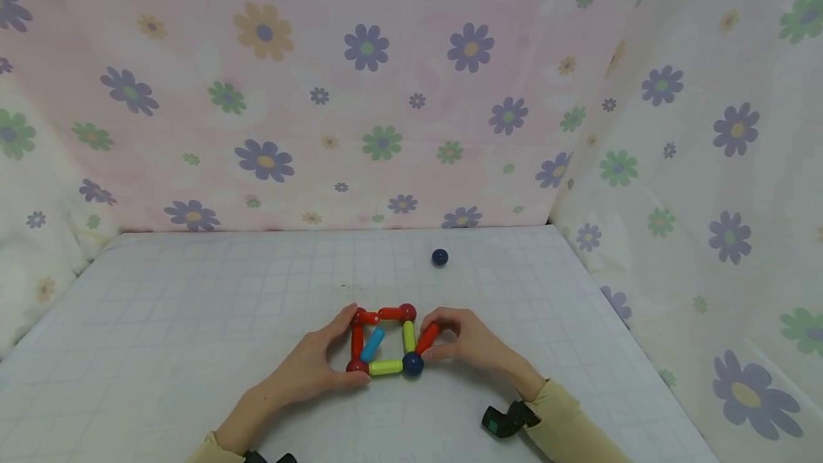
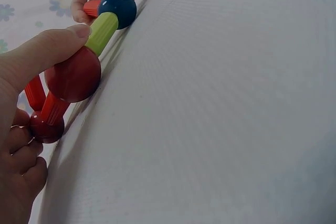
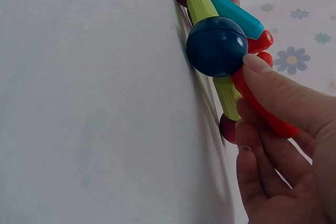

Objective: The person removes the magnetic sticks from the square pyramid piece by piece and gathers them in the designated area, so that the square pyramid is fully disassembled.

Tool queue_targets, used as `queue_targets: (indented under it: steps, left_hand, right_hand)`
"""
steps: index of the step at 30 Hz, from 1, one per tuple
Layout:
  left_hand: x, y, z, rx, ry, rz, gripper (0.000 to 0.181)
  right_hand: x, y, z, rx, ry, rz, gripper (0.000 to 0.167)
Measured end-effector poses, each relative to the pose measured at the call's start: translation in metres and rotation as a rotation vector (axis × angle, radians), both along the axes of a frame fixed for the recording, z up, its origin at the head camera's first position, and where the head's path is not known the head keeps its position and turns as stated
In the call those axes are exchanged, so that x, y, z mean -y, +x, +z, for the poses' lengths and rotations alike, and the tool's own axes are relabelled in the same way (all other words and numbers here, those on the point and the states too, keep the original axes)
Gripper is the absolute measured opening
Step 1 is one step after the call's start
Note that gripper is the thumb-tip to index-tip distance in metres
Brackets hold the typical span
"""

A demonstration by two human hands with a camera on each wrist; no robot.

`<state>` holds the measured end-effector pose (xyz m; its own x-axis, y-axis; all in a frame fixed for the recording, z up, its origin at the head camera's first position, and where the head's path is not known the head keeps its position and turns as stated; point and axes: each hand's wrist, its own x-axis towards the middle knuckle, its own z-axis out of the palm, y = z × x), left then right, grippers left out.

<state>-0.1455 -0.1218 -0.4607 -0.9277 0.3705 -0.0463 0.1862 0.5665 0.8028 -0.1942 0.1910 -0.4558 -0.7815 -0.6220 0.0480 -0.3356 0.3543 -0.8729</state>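
Our rod-and-ball frame spreads left of & behind its navy ball; prob. light & stiff, smooth, maybe slippery, so we'd hold mid-rod. R hand, just right of that ball, pinches the red rod angling up from it. L hand, left of it, grips the frame, thumb at near red ball, fingers by far red ball.

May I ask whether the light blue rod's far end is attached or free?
Free: in the head view, the light blue rod meets a red ball at its near end, while its far end touches nothing.
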Motion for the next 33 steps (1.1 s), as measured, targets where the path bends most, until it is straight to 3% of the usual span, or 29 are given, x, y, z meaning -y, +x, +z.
queue_targets:
  steps: [9,17,33]
  left_hand:
    - [-0.0004,0.0001,0.0013,0.008,-0.014,0.005,0.11]
    - [-0.0006,-0.0004,0.0008,-0.005,-0.014,0.002,0.11]
    - [0.0004,-0.0005,0.001,-0.01,-0.009,0.0,0.11]
  right_hand:
    - [0.0,-0.0009,-0.0027,0.023,-0.023,0.016,0.026]
    - [-0.0004,0.0018,-0.0015,0.082,0.016,0.013,0.021]
    - [-0.0028,0.0009,-0.0051,0.085,0.018,0.048,0.02]
